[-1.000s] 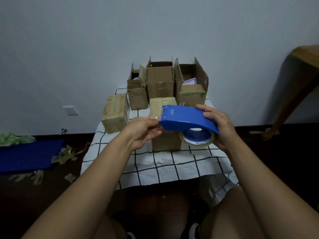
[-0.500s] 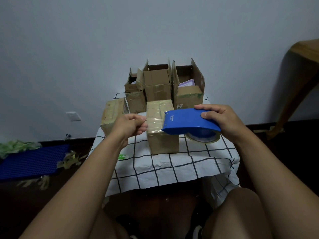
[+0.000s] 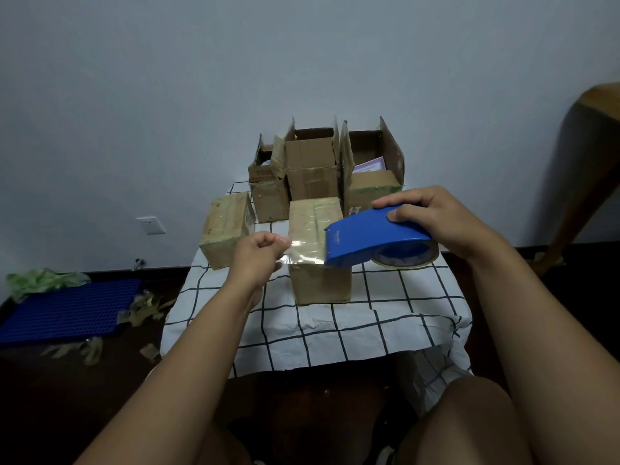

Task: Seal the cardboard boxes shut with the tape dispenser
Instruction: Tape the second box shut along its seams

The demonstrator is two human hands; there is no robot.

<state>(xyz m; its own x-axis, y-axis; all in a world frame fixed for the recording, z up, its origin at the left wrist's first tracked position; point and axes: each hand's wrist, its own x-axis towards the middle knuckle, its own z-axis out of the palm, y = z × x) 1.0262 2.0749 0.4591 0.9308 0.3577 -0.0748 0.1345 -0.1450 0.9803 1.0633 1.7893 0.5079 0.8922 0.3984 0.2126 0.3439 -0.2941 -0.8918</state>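
Right hand grips the blue tape dispenser from above, fingers curled over its top, thumb on the near side. Dispenser is held in the air just above and right of the closed middle box, with its tape roll hanging under the right end. Left hand sits left of the middle box, fingers curled, pinching the free end of a clear tape strip. Strip runs taut from the left fingers to the dispenser's left edge, crossing over the front top of the middle box; cannot tell whether it touches the cardboard.

Middle box stands on a white checked cloth covering a small table. Another closed, taped box lies left of the middle box, tilted, on the cloth's left edge. Behind the middle box are three open boxes with flaps up: small one back left, taller one straight behind, wide one back right with a pale sheet inside.

On the floor far left of the middle box: blue plastic mat, tape scraps beside it, crumpled green material at its far end. Wall socket on the wall left of the taped box. Wooden furniture leg far right. The person's bare knees show at the bottom edge.
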